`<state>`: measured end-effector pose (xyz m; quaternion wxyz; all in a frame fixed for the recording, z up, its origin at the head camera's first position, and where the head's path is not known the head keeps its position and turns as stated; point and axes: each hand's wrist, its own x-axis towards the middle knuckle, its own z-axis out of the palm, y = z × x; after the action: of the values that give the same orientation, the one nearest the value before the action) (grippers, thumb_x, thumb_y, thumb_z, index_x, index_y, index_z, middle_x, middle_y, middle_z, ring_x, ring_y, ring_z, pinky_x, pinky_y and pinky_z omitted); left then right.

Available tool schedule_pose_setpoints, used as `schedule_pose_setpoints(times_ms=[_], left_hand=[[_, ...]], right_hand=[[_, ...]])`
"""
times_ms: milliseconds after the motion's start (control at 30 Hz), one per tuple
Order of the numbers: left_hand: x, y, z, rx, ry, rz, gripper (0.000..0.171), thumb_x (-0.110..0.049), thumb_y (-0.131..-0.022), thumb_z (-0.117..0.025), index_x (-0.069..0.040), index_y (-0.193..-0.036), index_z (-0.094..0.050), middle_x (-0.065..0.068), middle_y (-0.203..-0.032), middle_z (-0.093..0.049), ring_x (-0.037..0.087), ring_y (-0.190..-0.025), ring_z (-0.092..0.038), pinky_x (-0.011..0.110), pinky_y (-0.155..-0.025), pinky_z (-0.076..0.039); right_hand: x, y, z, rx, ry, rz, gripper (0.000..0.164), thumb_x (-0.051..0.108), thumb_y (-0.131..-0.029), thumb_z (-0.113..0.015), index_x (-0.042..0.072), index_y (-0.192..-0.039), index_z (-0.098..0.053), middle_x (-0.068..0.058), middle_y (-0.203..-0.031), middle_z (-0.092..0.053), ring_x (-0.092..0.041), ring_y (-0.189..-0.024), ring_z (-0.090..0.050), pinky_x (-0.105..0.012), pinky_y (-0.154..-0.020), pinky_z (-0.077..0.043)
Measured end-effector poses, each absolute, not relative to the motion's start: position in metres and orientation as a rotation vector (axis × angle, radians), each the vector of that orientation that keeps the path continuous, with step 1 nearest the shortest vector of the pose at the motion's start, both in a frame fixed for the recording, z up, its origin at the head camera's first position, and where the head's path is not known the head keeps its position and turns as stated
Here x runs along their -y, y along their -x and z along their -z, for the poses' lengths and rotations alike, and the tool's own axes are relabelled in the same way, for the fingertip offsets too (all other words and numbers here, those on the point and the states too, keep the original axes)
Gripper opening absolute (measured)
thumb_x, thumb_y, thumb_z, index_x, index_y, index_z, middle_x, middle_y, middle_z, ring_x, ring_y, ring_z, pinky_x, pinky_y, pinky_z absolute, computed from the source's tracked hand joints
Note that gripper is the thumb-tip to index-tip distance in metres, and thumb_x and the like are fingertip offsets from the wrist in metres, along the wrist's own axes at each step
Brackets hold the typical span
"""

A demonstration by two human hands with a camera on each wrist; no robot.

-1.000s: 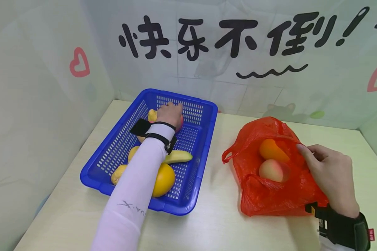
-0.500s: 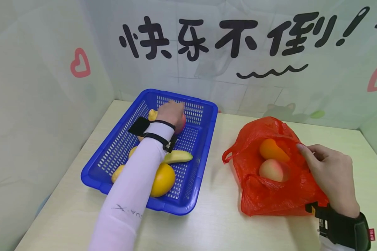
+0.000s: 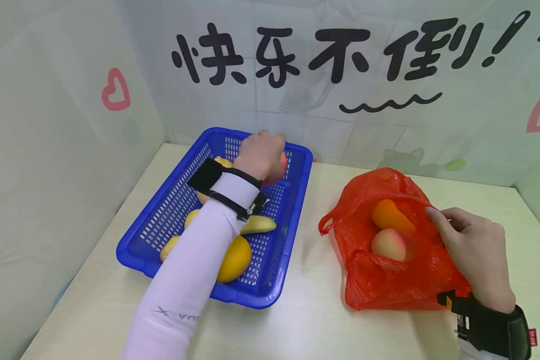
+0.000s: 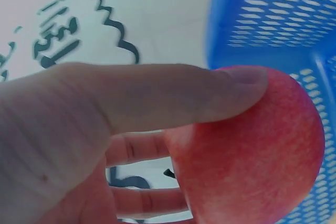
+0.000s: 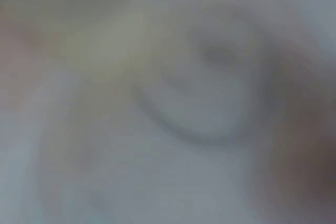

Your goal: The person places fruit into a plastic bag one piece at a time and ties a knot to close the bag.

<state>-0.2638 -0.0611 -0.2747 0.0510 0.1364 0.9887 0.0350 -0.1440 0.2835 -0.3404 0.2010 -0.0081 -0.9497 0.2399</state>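
My left hand grips a red apple over the far part of the blue basket. In the left wrist view the thumb lies along the apple's top and other fingers reach behind it. On the right, my right hand pinches the edge of a red plastic bag between thumb and fingers. The bag lies with its mouth spread, showing an orange and a pale peach inside. The right wrist view is too blurred to show anything definite.
Inside the basket are a greenish-yellow banana, a round yellow fruit and several other yellow fruits, partly hidden by the left sleeve. A printed backdrop stands behind the pale table.
My left hand has come up and to the right within the basket area, lifting the apple with it. My right hand and the bag have stayed in place.
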Motion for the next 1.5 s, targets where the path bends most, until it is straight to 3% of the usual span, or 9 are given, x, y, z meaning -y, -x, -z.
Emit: schedule_pose_setpoints(times_ms=[300,633,933,1233,1500], left_hand=[[0.043,0.239,0.247,-3.053,-0.484,-0.184,0.045,-0.024,-0.089,-0.063,-0.012,-0.13,-0.051,0.018,-0.116,-0.057,0.033,-0.104,-0.057,0.046,-0.091,-0.053],[0.021,0.214,0.225,-3.063,-0.639,-0.267,0.049,-0.029,-0.086,-0.066,-0.013,-0.129,-0.049,0.012,-0.111,-0.059,0.028,-0.098,-0.059,0.04,-0.082,-0.057],[0.008,0.207,0.222,-2.875,-0.888,-0.529,0.043,-0.027,-0.081,-0.072,-0.014,-0.117,-0.052,0.002,-0.107,-0.064,0.016,-0.094,-0.061,0.026,-0.073,-0.056],[-0.019,0.191,0.22,-2.755,-1.053,-0.518,0.046,-0.029,-0.083,-0.071,-0.016,-0.122,-0.051,-0.001,-0.11,-0.064,0.01,-0.095,-0.062,0.019,-0.071,-0.055],[-0.046,0.183,0.229,-2.711,-1.084,-0.306,0.052,-0.031,-0.084,-0.067,-0.02,-0.13,-0.047,-0.004,-0.111,-0.062,0.01,-0.099,-0.056,0.021,-0.071,-0.052]], right_hand=[[-0.283,0.144,0.34,2.666,0.038,-0.688,0.034,0.032,-0.095,-0.065,0.0,-0.097,-0.075,-0.02,-0.076,-0.07,0.005,-0.058,-0.042,-0.012,-0.05,-0.038],[-0.283,0.144,0.34,2.675,0.043,-0.686,0.035,0.032,-0.095,-0.065,-0.001,-0.097,-0.074,-0.019,-0.074,-0.07,0.001,-0.057,-0.043,-0.013,-0.049,-0.039],[-0.283,0.144,0.342,2.694,0.054,-0.7,0.035,0.033,-0.095,-0.064,-0.001,-0.099,-0.074,-0.019,-0.075,-0.069,0.001,-0.058,-0.044,-0.011,-0.05,-0.04],[-0.283,0.145,0.341,2.69,0.054,-0.692,0.036,0.033,-0.096,-0.064,-0.002,-0.1,-0.074,-0.021,-0.076,-0.07,0.002,-0.058,-0.044,-0.011,-0.049,-0.04],[-0.283,0.145,0.34,2.698,0.067,-0.701,0.036,0.032,-0.096,-0.064,-0.001,-0.103,-0.073,-0.021,-0.077,-0.07,0.0,-0.056,-0.045,-0.013,-0.048,-0.04]])
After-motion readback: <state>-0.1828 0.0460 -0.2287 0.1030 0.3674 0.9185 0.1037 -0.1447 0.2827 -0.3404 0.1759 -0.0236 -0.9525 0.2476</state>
